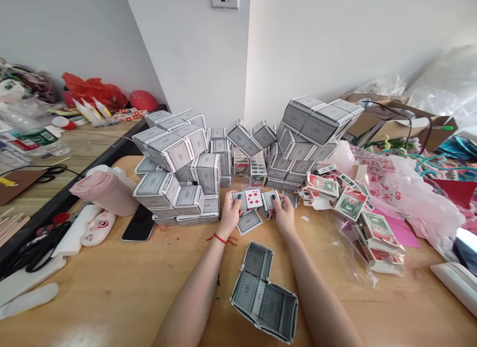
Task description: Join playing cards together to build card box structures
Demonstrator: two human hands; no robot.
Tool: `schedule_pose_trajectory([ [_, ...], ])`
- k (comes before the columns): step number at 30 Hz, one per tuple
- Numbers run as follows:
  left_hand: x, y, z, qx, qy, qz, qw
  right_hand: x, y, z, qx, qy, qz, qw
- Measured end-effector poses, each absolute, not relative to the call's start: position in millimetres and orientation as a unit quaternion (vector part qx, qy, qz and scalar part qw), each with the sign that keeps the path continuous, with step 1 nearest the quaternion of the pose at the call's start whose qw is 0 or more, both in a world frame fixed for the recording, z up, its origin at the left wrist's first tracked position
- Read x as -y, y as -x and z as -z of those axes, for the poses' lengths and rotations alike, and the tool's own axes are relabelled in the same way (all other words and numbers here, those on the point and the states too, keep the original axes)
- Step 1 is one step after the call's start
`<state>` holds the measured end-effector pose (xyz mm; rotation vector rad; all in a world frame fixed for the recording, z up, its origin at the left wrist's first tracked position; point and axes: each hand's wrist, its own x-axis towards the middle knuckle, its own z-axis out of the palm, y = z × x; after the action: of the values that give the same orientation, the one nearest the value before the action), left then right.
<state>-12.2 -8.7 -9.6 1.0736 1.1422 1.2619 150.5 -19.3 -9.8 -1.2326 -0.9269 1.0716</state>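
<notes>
Over the brown wooden counter (179,277), my left hand (231,215) pinches a grey-patterned paper card (244,200), thumb on top, apparently to steady the adjoining white red-diamond card (255,198); my right hand (285,213) pinches another grey-backed card (267,201).

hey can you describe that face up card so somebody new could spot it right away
On the wooden table, look in front of the grey patterned stacks. The card shows between the left hand and the right hand. It has red diamonds on white, while the cards around it show grey patterned backs.
</notes>
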Motion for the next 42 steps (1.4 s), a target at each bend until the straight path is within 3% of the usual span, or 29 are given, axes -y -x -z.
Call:
schedule_pose_trajectory([
  [6, 8.8, 12.4, 10.4, -0.454, -0.497, -0.506, 0.540, 22.7, -143.2, 10.0, 0.399, 0.461, -0.547, 0.574],
  [17, 6.5, 15.7, 6.9, -0.471, -0.467, -0.519, 0.539, 21.8, -148.5, 10.6, 0.381, 0.453, -0.562, 0.578],
  [42, 7.5, 17.1, 9.7, -0.472, -0.493, -0.507, 0.527, 23.7, -141.4, 12.2, 0.436, 0.507, -0.478, 0.569],
])
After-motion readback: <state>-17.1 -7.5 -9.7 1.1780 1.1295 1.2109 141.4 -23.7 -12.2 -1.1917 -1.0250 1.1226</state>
